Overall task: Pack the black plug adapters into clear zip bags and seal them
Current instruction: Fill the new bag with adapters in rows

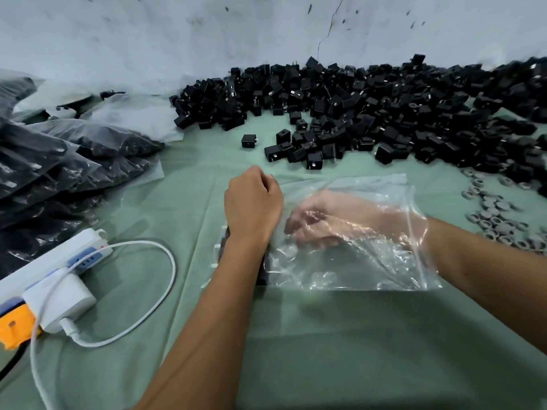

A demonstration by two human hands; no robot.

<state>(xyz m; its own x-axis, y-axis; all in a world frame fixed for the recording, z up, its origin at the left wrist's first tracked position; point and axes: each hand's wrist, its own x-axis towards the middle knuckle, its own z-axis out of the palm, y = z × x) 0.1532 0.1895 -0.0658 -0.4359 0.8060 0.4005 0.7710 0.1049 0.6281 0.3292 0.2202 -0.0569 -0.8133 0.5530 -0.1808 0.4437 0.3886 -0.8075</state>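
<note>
A clear zip bag (355,261) lies on the green cloth in front of me. My right hand (322,220) is inside it up to the wrist, entering from its right end. The fingers are loosely bent, and no adapter shows in them. My left hand (253,202) is curled at the bag's far left corner and pinches the plastic there. Something dark (263,272), partly hidden by my left forearm, sits at the bag's left end. A large heap of black plug adapters (370,108) fills the back of the table, with loose ones (248,141) nearer me.
Filled bags of adapters (59,161) are stacked at the left. A white power strip (56,261) with a white charger and cable (165,279) lies at the near left. Grey rings (497,220) are scattered at the right. A pale wall runs behind.
</note>
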